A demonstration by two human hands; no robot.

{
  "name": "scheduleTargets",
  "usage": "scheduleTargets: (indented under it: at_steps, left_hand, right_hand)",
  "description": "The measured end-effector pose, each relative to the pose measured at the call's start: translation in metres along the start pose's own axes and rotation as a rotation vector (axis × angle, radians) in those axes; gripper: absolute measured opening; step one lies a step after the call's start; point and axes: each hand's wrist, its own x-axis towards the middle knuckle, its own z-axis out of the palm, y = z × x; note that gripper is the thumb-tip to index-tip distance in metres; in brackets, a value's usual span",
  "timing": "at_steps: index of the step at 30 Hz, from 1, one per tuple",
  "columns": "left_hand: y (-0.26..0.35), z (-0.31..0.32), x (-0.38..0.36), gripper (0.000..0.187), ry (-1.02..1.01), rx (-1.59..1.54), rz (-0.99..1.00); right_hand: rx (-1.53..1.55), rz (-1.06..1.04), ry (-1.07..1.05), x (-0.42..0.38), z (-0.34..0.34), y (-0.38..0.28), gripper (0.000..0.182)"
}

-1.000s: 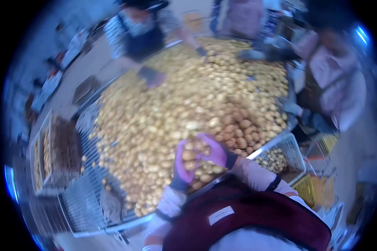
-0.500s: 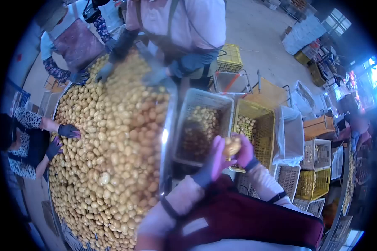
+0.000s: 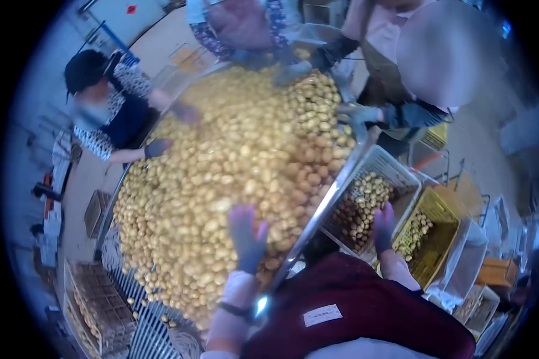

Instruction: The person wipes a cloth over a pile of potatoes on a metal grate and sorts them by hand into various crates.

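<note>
Over the near part of a big heap of potatoes (image 3: 221,179) reaches my left hand (image 3: 248,239), in a grey glove with purple fingertips, fingers stretched and thumb apart. The heap lies on a metal-edged sorting table (image 3: 335,197). My right hand (image 3: 384,227), gloved alike, is held upright with its fingers extended, above the near right side of a white crate (image 3: 408,169) partly filled with small potatoes. To its right stands a yellow crate (image 3: 435,254) with some potatoes at the bottom. Nothing shows in either hand.
Co-workers' gloved hands work the heap: one person's glove (image 3: 157,148) at the left, others along the far side, including a glove (image 3: 359,113) at the right corner. Slatted rollers (image 3: 153,335) show at the near left, beside a brown crate (image 3: 102,305). More crates stand at the right.
The potato held between my hands is no longer in them. My left hand has moved left over the heap; my right hand is by the white crate. The view has turned left.
</note>
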Motion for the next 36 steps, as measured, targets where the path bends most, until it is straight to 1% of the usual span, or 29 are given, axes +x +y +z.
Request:
scheduleTargets:
  at_steps: [1, 3, 4, 5, 6, 8, 11, 12, 14, 16, 17, 20, 22, 23, 24, 26, 27, 30, 31, 33, 35, 36]
  left_hand:
    - [-0.012, -0.006, -0.020, 0.063, -0.053, 0.061, -0.041]
    - [-0.032, -0.011, -0.063, 0.063, -0.161, 0.175, -0.129]
    - [-0.034, -0.013, -0.074, 0.062, -0.161, 0.202, -0.142]
    - [-0.033, -0.013, -0.082, 0.062, -0.163, 0.229, -0.152]
    - [-0.031, -0.011, -0.083, 0.061, -0.164, 0.254, -0.160]
    - [-0.019, -0.018, -0.074, 0.059, -0.160, 0.215, -0.232]
    - [-0.018, -0.019, -0.061, 0.059, -0.134, 0.103, -0.316]
    - [-0.017, -0.020, -0.057, 0.059, -0.114, 0.046, -0.353]
    - [-0.016, -0.021, -0.048, 0.059, -0.093, 0.007, -0.387]
    - [-0.019, -0.022, -0.041, 0.058, -0.095, 0.046, -0.371]
    - [-0.021, -0.022, -0.041, 0.057, -0.142, 0.065, -0.357]
    - [-0.026, -0.018, -0.041, 0.057, -0.248, 0.086, -0.339]
    - [-0.027, -0.019, -0.042, 0.060, -0.283, 0.059, -0.354]
    - [-0.027, -0.020, -0.042, 0.058, -0.281, 0.062, -0.355]
    - [-0.026, -0.021, -0.041, 0.056, -0.275, 0.065, -0.358]
    - [-0.027, -0.018, -0.038, 0.053, -0.262, 0.038, -0.365]
    - [-0.029, -0.018, -0.040, 0.052, -0.258, 0.011, -0.374]
    - [-0.035, -0.021, -0.037, 0.049, -0.187, 0.015, -0.354]
    - [-0.039, -0.023, -0.029, 0.049, -0.160, 0.025, -0.332]
    - [-0.051, -0.034, 0.014, 0.044, -0.057, 0.024, -0.267]
    - [-0.075, -0.034, 0.065, 0.042, -0.035, -0.109, -0.262]
    - [-0.092, -0.022, 0.083, 0.042, -0.026, -0.044, -0.206]
  right_hand:
    - [-0.323, -0.373, 0.005, 0.008, 0.030, -0.018, 0.056]
    - [-0.225, -0.567, -0.242, 0.026, 0.087, -0.074, 0.058]
    - [-0.094, -0.577, -0.293, 0.019, 0.102, -0.128, 0.059]
    - [-0.263, -0.832, -0.336, 0.029, 0.123, -0.147, 0.062]
    - [-0.344, -0.917, -0.332, 0.031, 0.150, -0.150, 0.061]
    - [-0.335, -1.004, -0.370, 0.037, 0.199, -0.162, 0.058]
    - [-0.296, -1.138, -0.377, 0.060, 0.257, -0.178, 0.040]
    - [-0.339, -1.114, -0.417, 0.071, 0.268, -0.182, 0.035]
    - [-0.428, -1.059, -0.498, 0.093, 0.274, -0.208, 0.026]
    - [-0.545, -0.995, -0.559, 0.117, 0.290, -0.225, 0.027]
    - [-0.604, -0.960, -0.589, 0.128, 0.299, -0.231, 0.028]
    - [-0.253, -0.642, -0.267, 0.156, 0.346, -0.228, 0.029]
    - [-0.232, -0.541, -0.366, 0.183, 0.362, -0.235, 0.029]
    - [-0.219, -0.486, -0.413, 0.192, 0.364, -0.238, 0.029]
    - [-0.207, -0.481, -0.482, 0.198, 0.363, -0.239, 0.028]
    - [-0.176, -0.477, -0.626, 0.209, 0.362, -0.241, 0.028]
    - [-0.118, -0.638, -0.605, 0.204, 0.359, -0.232, 0.029]
    - [-0.129, -0.826, -0.598, 0.175, 0.342, -0.210, 0.035]
    - [-0.183, -0.846, -0.598, 0.171, 0.340, -0.209, 0.037]
    - [-0.297, -0.884, -0.593, 0.163, 0.330, -0.206, 0.044]
    - [-0.435, -0.975, -0.563, 0.161, 0.331, -0.202, 0.049]
    - [-0.505, -1.020, -0.538, 0.160, 0.332, -0.201, 0.052]
